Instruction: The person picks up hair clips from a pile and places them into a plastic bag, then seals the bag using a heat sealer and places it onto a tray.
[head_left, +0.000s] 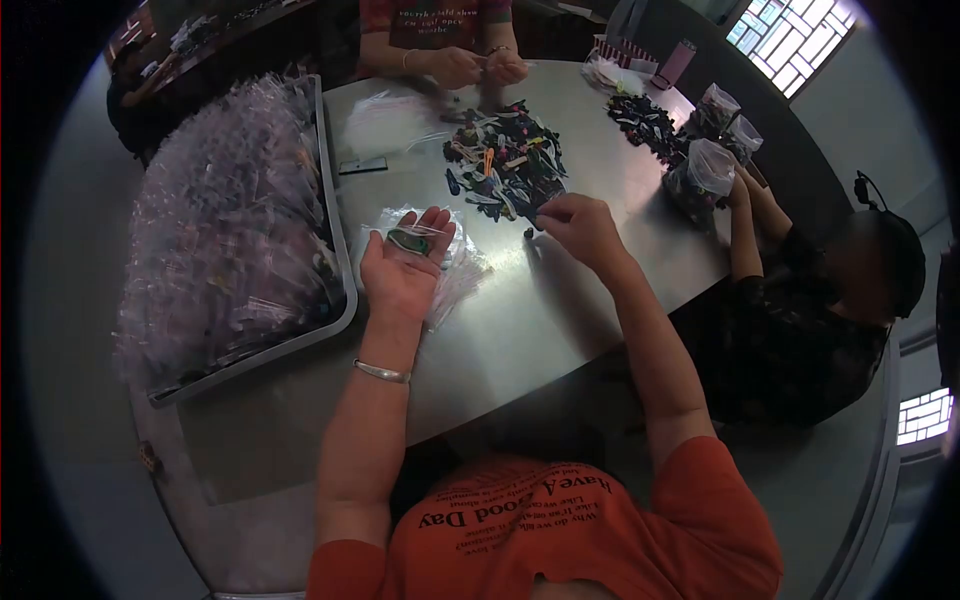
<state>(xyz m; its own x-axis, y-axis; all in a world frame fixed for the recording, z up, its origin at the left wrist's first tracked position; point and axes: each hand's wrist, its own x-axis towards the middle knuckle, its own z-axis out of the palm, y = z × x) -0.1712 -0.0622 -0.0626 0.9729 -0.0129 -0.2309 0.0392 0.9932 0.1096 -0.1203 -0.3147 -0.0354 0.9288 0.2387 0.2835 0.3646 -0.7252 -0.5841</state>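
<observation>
My left hand [403, 265] is palm up with its fingers stretched out. Small dark green and white pieces [408, 240] lie across it; their kind is hard to make out. Under and beside that hand are clear plastic bags [455, 285]. My right hand [580, 230] pinches at the near right edge of a pile of small pieces [510, 155], mostly black with some white, orange and pink. What its fingertips hold is too small to name. One dark piece [528, 233] sits apart on the metal table [500, 340].
A grey tray [345, 285] heaped with filled clear bags [230, 220] stands at left. More flat bags [390, 122] lie farther back. Across the table are a co-worker's hands [480, 68]. At right, another person's hands hold a bag [705, 170] near a second dark pile [645, 120].
</observation>
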